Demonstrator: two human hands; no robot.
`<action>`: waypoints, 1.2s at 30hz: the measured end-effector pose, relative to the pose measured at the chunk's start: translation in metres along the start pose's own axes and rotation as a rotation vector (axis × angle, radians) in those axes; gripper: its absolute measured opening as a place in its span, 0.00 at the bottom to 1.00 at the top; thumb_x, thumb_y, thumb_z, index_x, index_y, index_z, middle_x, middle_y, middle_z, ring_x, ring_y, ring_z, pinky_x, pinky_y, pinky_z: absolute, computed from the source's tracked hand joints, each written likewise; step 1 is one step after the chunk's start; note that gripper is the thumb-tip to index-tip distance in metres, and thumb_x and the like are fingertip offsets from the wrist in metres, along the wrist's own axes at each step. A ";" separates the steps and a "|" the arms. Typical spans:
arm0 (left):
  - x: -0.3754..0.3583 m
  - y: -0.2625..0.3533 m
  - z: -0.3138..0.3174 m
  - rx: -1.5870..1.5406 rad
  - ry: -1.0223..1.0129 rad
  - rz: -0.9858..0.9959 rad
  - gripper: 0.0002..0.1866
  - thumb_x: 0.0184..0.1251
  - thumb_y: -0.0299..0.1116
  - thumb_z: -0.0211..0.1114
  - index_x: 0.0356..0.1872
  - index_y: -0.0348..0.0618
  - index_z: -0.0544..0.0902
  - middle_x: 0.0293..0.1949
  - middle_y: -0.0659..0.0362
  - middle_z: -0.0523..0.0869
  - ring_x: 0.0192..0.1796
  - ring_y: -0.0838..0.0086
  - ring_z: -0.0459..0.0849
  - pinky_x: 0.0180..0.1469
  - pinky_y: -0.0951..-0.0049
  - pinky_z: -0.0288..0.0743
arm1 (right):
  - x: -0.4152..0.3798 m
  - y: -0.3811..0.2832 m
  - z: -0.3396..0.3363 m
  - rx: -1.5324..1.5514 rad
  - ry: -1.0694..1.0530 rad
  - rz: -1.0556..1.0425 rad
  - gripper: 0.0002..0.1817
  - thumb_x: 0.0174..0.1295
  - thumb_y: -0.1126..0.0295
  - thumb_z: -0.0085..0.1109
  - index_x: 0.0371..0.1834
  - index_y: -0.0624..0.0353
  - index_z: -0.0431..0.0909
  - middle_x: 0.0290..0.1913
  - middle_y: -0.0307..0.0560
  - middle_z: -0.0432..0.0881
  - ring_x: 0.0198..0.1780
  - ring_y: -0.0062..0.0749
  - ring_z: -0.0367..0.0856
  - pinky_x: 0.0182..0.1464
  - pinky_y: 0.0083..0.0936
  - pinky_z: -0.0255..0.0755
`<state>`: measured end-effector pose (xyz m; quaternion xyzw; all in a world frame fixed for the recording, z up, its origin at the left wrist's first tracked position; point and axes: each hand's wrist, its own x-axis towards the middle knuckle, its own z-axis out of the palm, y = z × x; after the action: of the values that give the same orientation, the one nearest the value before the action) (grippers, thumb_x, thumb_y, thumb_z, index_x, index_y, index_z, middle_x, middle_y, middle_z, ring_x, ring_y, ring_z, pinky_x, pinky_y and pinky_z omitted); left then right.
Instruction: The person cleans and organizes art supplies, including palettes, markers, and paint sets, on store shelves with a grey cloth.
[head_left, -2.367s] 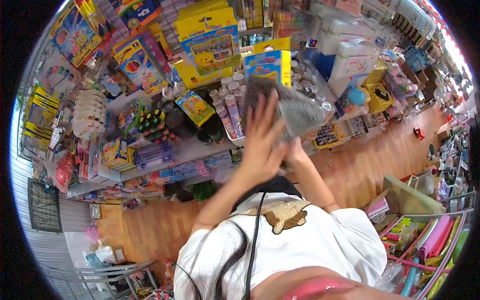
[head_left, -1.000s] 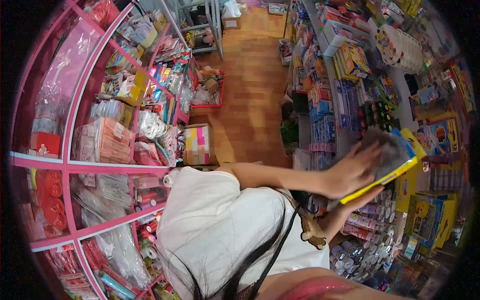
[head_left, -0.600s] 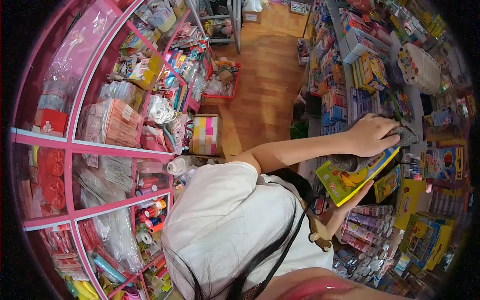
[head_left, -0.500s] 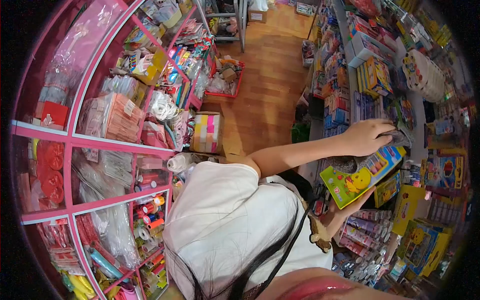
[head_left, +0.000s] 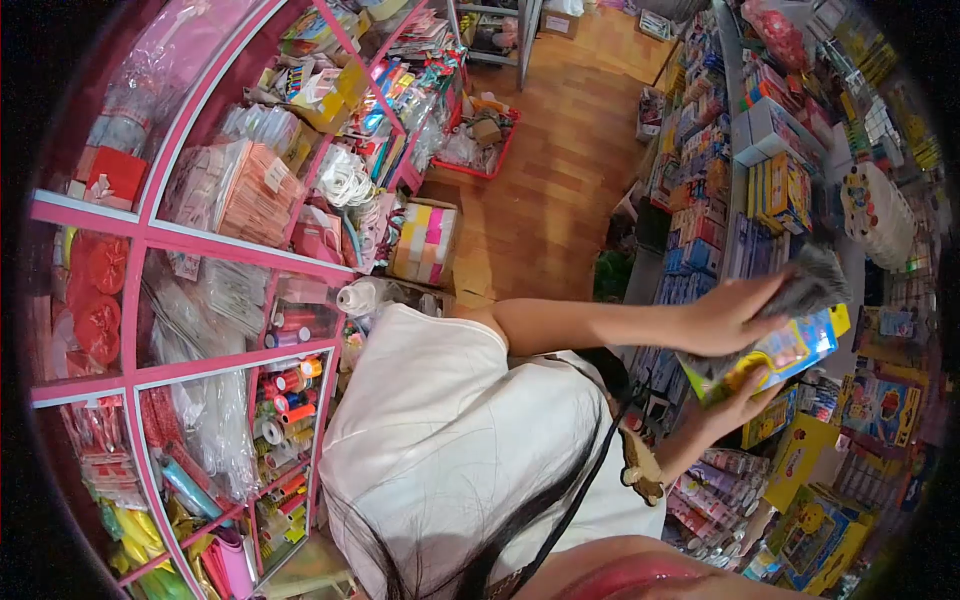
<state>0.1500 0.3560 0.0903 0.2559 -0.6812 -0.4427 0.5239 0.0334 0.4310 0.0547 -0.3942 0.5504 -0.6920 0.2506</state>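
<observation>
My left hand (head_left: pixel 735 315) is closed around a dark grey fuzzy cloth (head_left: pixel 818 282), its outer end blurred by motion. Part of the cloth lies across a flat yellow, green and blue box (head_left: pixel 805 345). Below, my right hand (head_left: pixel 745 400) grips this box from its lower edge, with fingers over its front. My left forearm and the cloth cover much of the box's left part.
Shelves of packaged goods (head_left: pixel 700 215) run along the right, with yellow boxes (head_left: pixel 780 195) near my hands. Pink-framed shelves (head_left: pixel 140 235) stand at left. A red basket (head_left: pixel 495 165) and a carton (head_left: pixel 425 240) sit on the wooden floor (head_left: pixel 550 130).
My left hand has moved down and left over the box with the cloth. The box is tilted differently, and my right fingers now show over its front. The view has shifted slightly.
</observation>
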 end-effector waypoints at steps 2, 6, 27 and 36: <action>-0.026 0.003 0.012 0.240 0.099 0.145 0.31 0.67 0.38 0.51 0.64 0.33 0.53 0.54 0.38 0.70 0.50 0.49 0.76 0.45 0.60 0.72 | 0.006 -0.024 0.005 0.038 0.089 0.098 0.36 0.61 0.56 0.56 0.66 0.64 0.55 0.59 0.55 0.66 0.57 0.40 0.69 0.55 0.34 0.66; -0.035 0.005 0.007 0.103 0.061 0.040 0.29 0.66 0.34 0.51 0.63 0.31 0.53 0.56 0.37 0.67 0.49 0.44 0.74 0.48 0.56 0.71 | 0.010 -0.012 0.000 0.076 0.061 0.090 0.37 0.61 0.57 0.56 0.67 0.63 0.53 0.62 0.56 0.63 0.60 0.41 0.66 0.57 0.36 0.64; 0.012 0.007 -0.022 -0.149 0.095 -0.015 0.31 0.70 0.36 0.48 0.67 0.29 0.47 0.67 0.42 0.55 0.70 0.62 0.52 0.68 0.69 0.46 | -0.017 -0.030 0.019 0.063 -0.095 0.275 0.35 0.65 0.62 0.52 0.69 0.62 0.46 0.63 0.49 0.61 0.60 0.32 0.62 0.61 0.27 0.55; -0.051 -0.004 0.039 -0.157 0.009 0.044 0.31 0.70 0.35 0.48 0.66 0.29 0.48 0.66 0.40 0.55 0.70 0.59 0.53 0.68 0.67 0.47 | 0.020 -0.042 -0.020 0.036 -0.022 0.018 0.32 0.64 0.59 0.52 0.66 0.65 0.54 0.59 0.52 0.66 0.55 0.33 0.69 0.53 0.27 0.65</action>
<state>0.1296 0.4085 0.0596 0.2009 -0.6474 -0.4821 0.5551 0.0094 0.4379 0.0987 -0.3924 0.5387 -0.6949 0.2700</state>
